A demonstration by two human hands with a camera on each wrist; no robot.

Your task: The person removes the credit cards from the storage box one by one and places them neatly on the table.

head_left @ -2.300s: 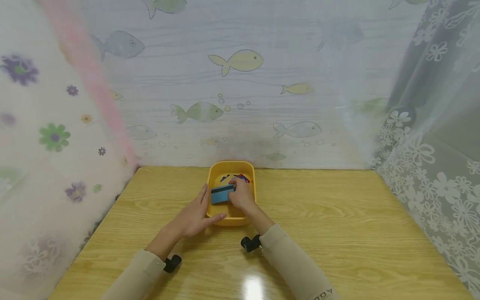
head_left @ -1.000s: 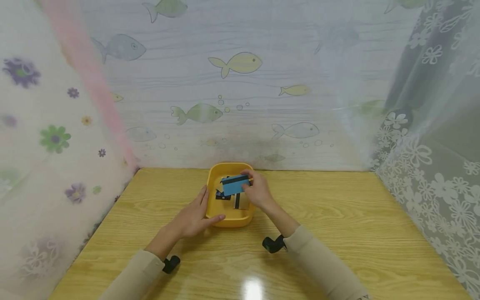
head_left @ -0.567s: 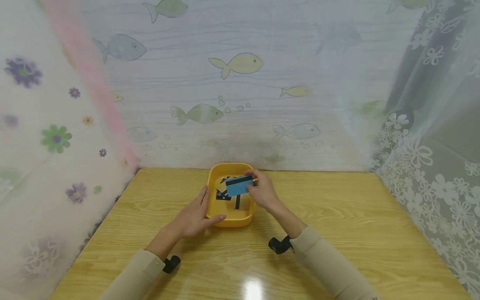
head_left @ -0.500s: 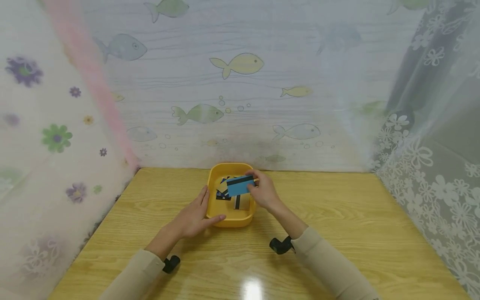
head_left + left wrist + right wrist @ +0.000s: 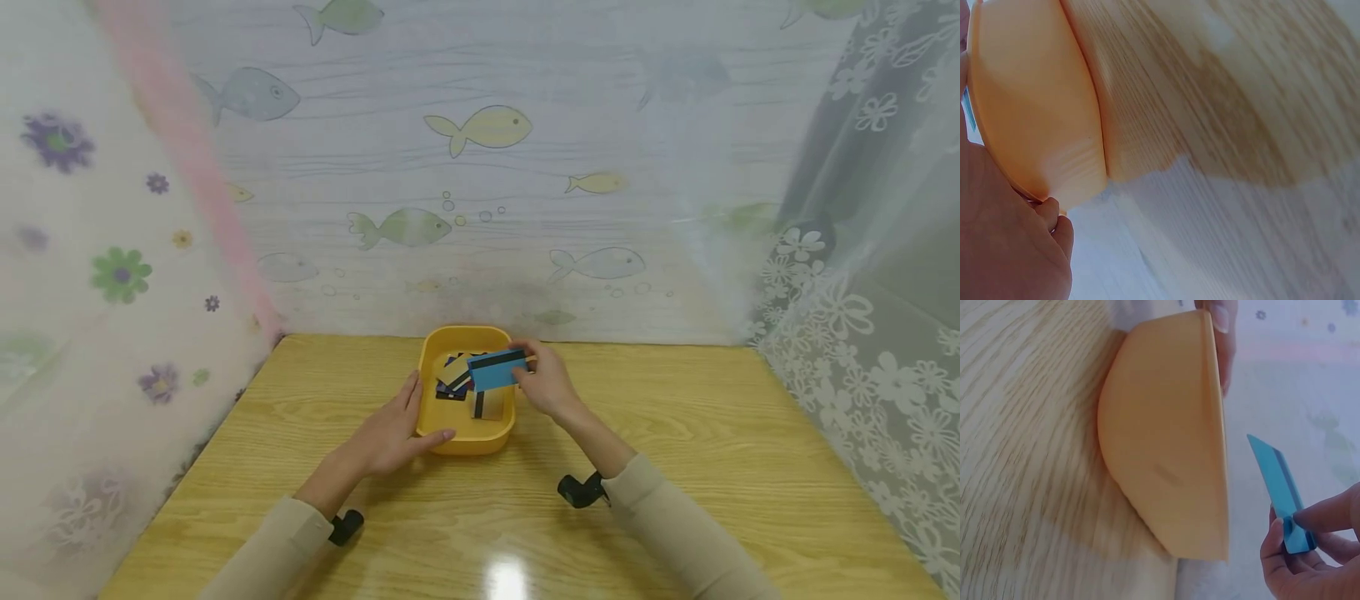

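Note:
A yellow plastic bin (image 5: pixel 467 444) stands at the back of the table, with several cards lying in it. My left hand (image 5: pixel 384 433) holds the bin at its near left corner: fingers along the left wall, thumb over the front rim. In the left wrist view, two fingertips (image 5: pixel 1063 234) curl at the rim. My right hand (image 5: pixel 549 382) pinches a blue card (image 5: pixel 495 372) with a black stripe by its right end, tilted above the bin's right side. Beneath it lie a beige striped card (image 5: pixel 453 372), another beige card (image 5: pixel 489 405) and dark blue cards (image 5: pixel 451 395).
The wood-grain table (image 5: pixel 675 417) extends to both sides of the bin. A fish-print curtain (image 5: pixel 480 283) hangs right behind it, with a flowered sheet (image 5: pixel 120 400) on the left and a lacy one (image 5: pixel 885 375) on the right. Black wrist cameras (image 5: pixel 580 491) sit under the sleeves.
My right hand has drawn the blue card up and to the right from inside the bin, uncovering the beige and dark cards. The left hand has stayed at the bin's corner.

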